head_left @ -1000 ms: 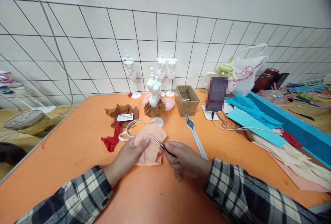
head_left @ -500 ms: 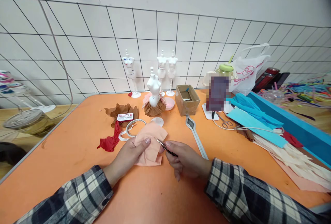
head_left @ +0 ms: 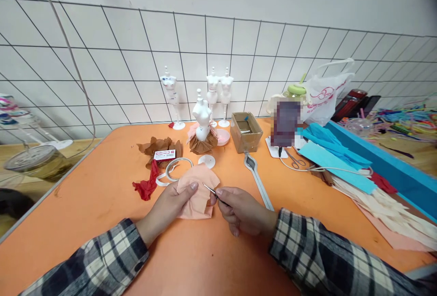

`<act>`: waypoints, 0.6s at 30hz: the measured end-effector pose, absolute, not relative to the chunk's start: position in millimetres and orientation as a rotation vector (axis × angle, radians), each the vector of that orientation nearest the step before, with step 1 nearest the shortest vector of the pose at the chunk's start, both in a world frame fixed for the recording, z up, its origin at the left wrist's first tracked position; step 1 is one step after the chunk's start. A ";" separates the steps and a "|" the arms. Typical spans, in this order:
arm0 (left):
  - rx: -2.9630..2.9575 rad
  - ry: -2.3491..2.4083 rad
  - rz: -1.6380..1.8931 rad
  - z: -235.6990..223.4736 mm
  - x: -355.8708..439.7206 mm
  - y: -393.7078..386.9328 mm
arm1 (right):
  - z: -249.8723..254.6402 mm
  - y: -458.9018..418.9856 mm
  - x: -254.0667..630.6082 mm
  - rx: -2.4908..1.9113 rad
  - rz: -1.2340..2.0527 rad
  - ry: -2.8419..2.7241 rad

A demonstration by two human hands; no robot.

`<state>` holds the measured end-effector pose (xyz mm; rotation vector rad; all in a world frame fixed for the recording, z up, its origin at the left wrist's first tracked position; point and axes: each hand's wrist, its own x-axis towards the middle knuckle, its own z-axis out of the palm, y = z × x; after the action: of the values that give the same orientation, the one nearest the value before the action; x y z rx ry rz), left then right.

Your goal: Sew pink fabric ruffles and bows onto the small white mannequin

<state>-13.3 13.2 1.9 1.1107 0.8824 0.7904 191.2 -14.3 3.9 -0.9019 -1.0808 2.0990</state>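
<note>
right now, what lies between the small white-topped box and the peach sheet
The head view shows a pale ring, like a tape roll, between the white-topped box and the peach sheet.

Orange table (head_left: 102, 196) | 4 white dress forms (head_left: 201, 113) | cardboard box (head_left: 247, 142) | red scrap (head_left: 146, 189) | pink dish (head_left: 223, 138)

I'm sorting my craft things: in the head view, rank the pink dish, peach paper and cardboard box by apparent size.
1. Peach paper
2. Cardboard box
3. Pink dish
The paper is nearer the camera, so its true rank is unsure.
</note>
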 end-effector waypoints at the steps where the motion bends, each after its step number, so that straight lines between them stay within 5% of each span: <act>1: 1.112 0.881 0.789 1.6 -13.4 13.1 | 3.4 -14.1 191.2 -0.898 2.094 -1.083; 18: 1.099 0.933 0.798 -0.5 -13.3 12.4 | -2.4 -11.2 193.0 -0.885 2.147 -1.046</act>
<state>-13.3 12.4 -0.5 1.0990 0.9328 0.7979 193.0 -11.2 -2.4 -0.8847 -1.0463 2.1469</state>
